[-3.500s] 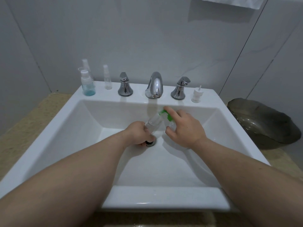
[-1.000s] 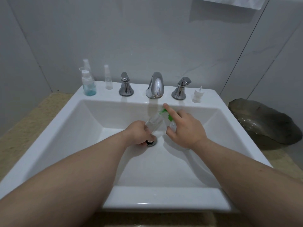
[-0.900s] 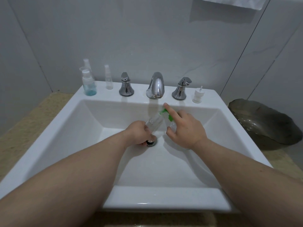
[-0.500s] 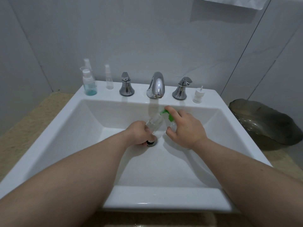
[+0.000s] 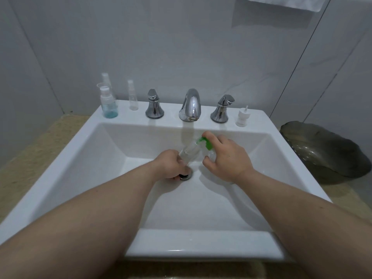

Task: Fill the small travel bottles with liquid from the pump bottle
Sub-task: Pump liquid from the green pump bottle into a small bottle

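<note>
**Q:** Where is the receiving vessel?
**A:** The left hand (image 5: 171, 164) has its fingers curled round the small clear plastic travel bottle (image 5: 189, 154), above the chrome drain (image 5: 186, 176) of the white ceramic sink (image 5: 201, 244). The bottle's long axis is tilted, mouth up and to the right.

**Q:** And the source?
**A:** Just to the right. The right hand (image 5: 227, 158) grips the clear pump bottle with the green head (image 5: 205, 143), forefinger on top. The spout lies at the travel bottle's mouth. Fill level: cannot tell.
</note>
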